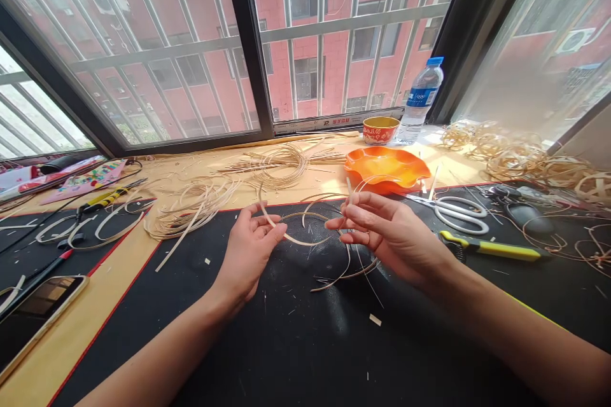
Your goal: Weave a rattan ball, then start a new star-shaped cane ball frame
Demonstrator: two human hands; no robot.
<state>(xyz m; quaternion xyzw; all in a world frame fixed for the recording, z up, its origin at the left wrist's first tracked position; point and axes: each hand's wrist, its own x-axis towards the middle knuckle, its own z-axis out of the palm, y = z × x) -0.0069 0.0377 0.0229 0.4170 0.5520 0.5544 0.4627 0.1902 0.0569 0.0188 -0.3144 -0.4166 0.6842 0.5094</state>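
My left hand (251, 248) pinches one end of a thin pale cane strip (296, 238) between thumb and fingers. The strip curves across to my right hand (386, 232), whose fingertips hold several thin strands. Loose strands hang below it over a black work mat (286, 343). Both hands are just above the mat. White-handled scissors (461, 215) lie to the right of my right hand, and a coil of cane strips (188, 206) lies to the left of my left hand.
A yellow-and-black tool (491, 247), a phone (38, 311), more cane coils (281, 165) and cut scraps lie about. An orange wavy bowl (386, 168), a red patterned cup (380, 129) and a water bottle (422, 92) stand by a barred window (248, 44).
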